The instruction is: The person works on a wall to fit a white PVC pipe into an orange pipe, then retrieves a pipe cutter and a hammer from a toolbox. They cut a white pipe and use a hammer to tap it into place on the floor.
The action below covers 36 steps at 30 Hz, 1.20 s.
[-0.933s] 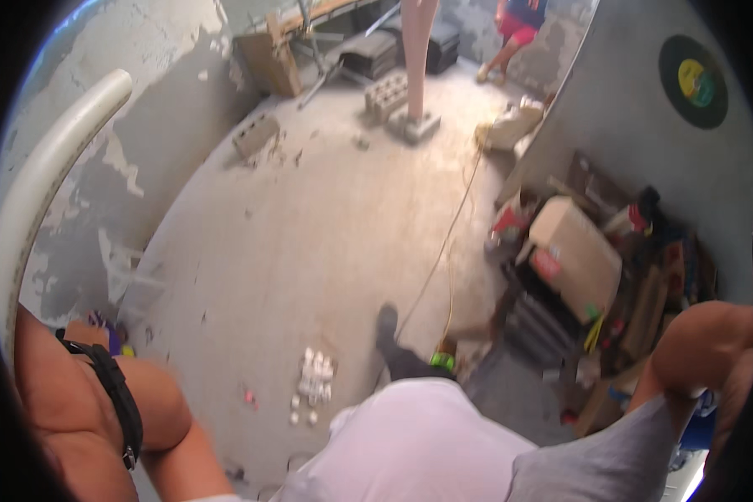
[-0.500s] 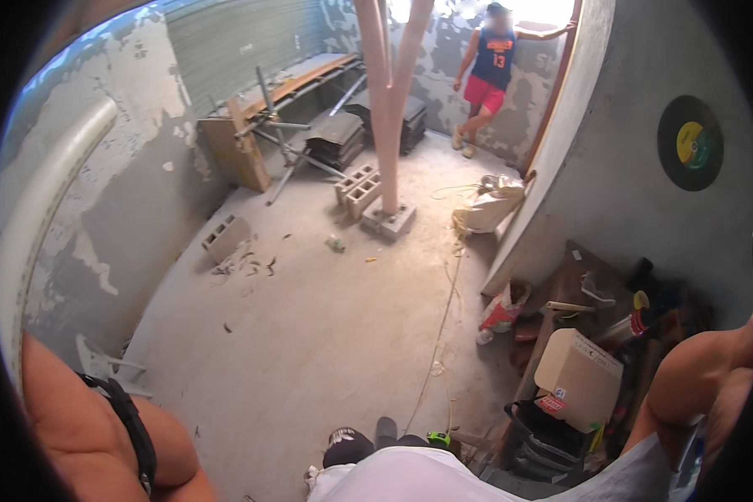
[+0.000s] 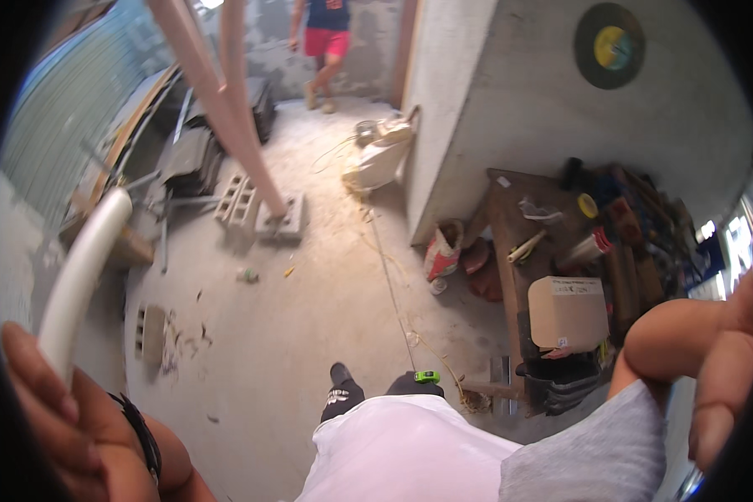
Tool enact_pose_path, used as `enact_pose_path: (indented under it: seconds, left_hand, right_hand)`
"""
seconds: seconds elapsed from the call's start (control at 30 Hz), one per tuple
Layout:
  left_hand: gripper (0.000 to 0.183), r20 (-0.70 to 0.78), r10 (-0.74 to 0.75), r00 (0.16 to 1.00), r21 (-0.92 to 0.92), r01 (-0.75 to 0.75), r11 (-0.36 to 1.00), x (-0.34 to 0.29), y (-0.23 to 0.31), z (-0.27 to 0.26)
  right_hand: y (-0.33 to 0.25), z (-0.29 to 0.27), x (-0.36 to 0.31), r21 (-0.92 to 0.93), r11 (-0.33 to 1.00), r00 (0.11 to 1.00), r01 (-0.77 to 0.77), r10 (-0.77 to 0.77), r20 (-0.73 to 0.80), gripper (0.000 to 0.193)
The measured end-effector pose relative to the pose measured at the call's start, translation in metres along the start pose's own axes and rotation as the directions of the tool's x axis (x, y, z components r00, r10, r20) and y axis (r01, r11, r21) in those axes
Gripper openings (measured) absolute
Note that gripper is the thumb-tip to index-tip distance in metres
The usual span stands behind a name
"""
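We see a brown cardboard box (image 3: 569,312) on the cluttered tabletop (image 3: 510,251) at right, with a white label strip along its top edge and a small white sticker low on its front. On the floor beside the wall corner stands a red-and-white bag (image 3: 443,249), its top open.

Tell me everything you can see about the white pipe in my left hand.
The white round plastic-looking pipe is smooth, plain and matte, with no visible markings or fittings. It rises from the left hand, whose fingers wrap its lower end, and leans up and to the right, bending slightly in the fisheye view. Its upper end is rounded and free, touching nothing, in front of the grey wall. Its lower end is hidden.
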<state>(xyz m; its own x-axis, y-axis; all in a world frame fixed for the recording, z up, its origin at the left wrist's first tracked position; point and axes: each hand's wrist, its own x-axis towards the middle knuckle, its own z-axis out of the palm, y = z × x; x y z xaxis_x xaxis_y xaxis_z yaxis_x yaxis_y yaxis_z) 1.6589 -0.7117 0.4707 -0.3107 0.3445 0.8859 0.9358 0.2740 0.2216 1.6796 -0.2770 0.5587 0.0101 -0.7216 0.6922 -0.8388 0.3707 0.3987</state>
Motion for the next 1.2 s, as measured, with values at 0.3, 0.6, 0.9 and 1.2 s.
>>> enact_pose_path:
  seconds: [0.3,0.6,0.9,1.2]
  left_hand:
    - [0.017,0.205,-0.889,0.409,-0.172,0.909,0.379,-0.095,-0.223,0.084]
    - [0.031,0.378,-0.926,-0.012,-0.206,0.974,-0.097,-0.208,-0.317,0.247]
    - [0.053,0.222,-0.965,-0.137,-0.309,0.929,-0.203,-0.208,-0.378,0.229]
    - [0.033,0.282,-0.949,-0.140,-0.432,0.865,-0.256,-0.202,-0.459,0.216]
  right_hand:
    - [0.095,0.169,-0.195,0.073,0.005,0.009,-0.997,0.998,0.057,0.035]
    - [0.045,0.271,-0.620,0.012,-0.999,-0.948,-0.053,0.054,0.313,0.086]
    - [0.086,0.332,-0.639,0.654,-0.756,-0.962,-0.024,0.194,0.190,0.046]
    - [0.029,0.483,-0.419,0.749,-0.600,-0.820,-0.282,0.556,0.136,0.046]
